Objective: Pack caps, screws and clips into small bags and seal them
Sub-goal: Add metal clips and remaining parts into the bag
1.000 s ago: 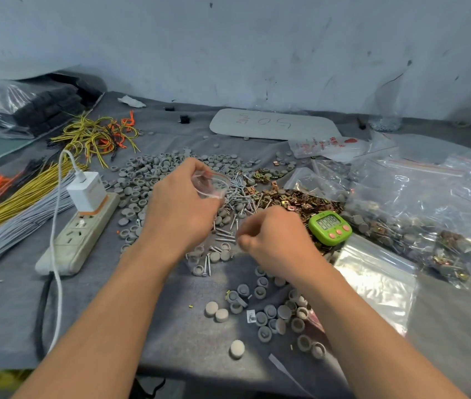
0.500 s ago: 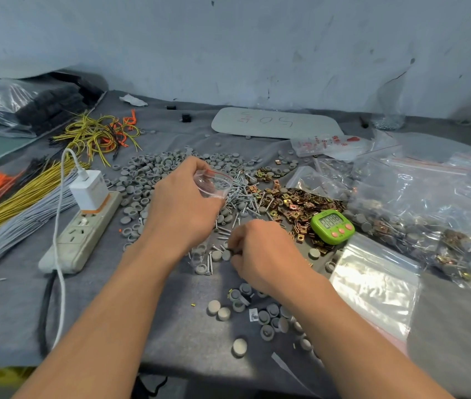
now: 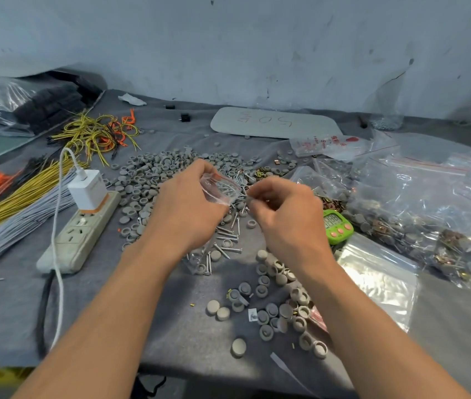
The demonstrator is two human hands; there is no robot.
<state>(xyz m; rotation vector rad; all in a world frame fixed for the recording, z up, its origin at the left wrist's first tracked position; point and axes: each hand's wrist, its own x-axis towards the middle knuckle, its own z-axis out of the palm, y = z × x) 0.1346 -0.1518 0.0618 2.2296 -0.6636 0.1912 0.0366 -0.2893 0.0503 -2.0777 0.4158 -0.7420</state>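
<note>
Left hand (image 3: 182, 208) is left of the green timer (image 3: 337, 227), raised off the worktop (image 3: 142, 326). Its thumb and fingers pinch a small clear bag (image 3: 221, 188) with the mouth toward the right hand. Screws show through the plastic; can't tell if they are inside or behind it. Right hand (image 3: 289, 211) is just left of the timer with fingers curled and tips pinched together close to the bag. What it pinches, if anything, is too small to tell. Loose screws (image 3: 228, 240) lie left of the timer under both hands. The big grey caps (image 3: 148, 174) pile is far left and behind; more caps lie nearer the person. Brass clips (image 3: 263, 172) are behind-left of the timer. A stack of empty bags (image 3: 378, 277) is just right-front of it.
</note>
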